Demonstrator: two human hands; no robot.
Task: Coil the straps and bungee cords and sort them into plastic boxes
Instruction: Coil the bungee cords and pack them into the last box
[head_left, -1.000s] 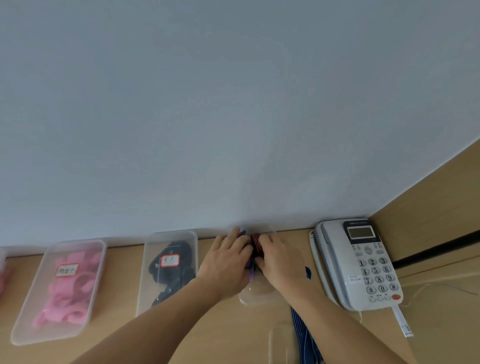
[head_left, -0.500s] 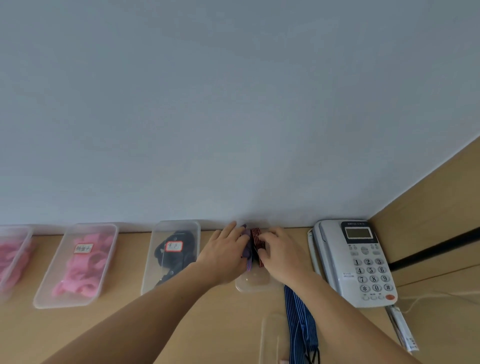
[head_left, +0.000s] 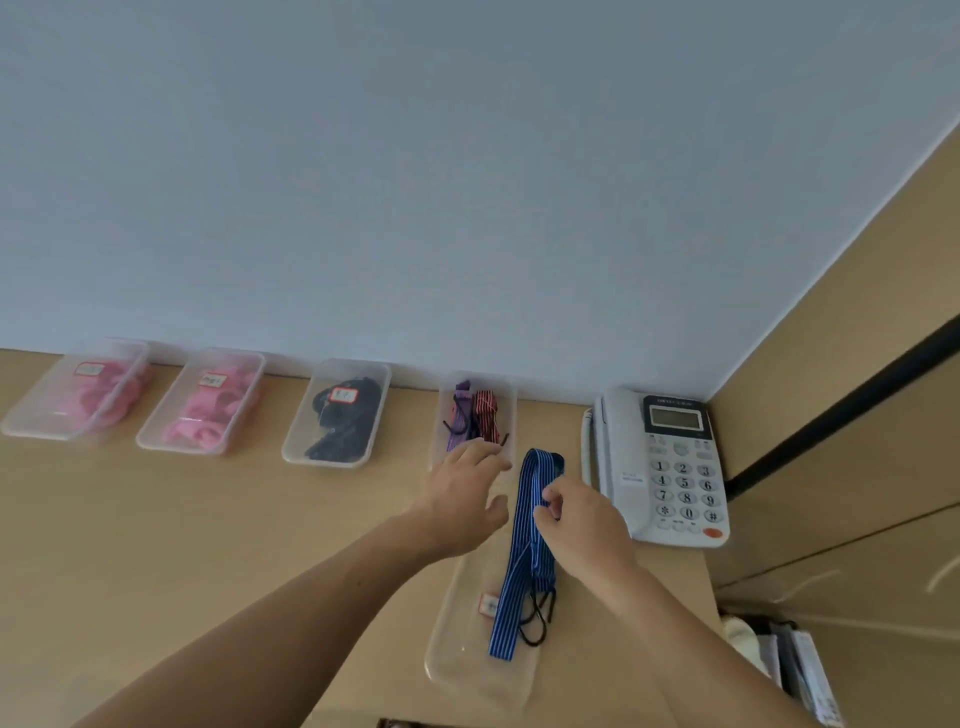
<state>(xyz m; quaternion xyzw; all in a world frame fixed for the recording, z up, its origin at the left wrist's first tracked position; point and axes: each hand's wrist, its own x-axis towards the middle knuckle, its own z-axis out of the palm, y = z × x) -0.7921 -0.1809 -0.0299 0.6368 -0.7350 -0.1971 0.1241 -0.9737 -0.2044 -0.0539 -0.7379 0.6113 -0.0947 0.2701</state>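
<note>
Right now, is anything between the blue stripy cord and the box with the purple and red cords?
Only the left hand, open over the near end of that box. The right hand pinches the blue cord.

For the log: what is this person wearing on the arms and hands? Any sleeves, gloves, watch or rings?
Nothing worn shows. The left forearm and right forearm are bare down to the frame's bottom edge, with no sleeve or cuff in view. The left hand and right hand are ungloved, and no watch, bracelet or ring is visible.
</note>
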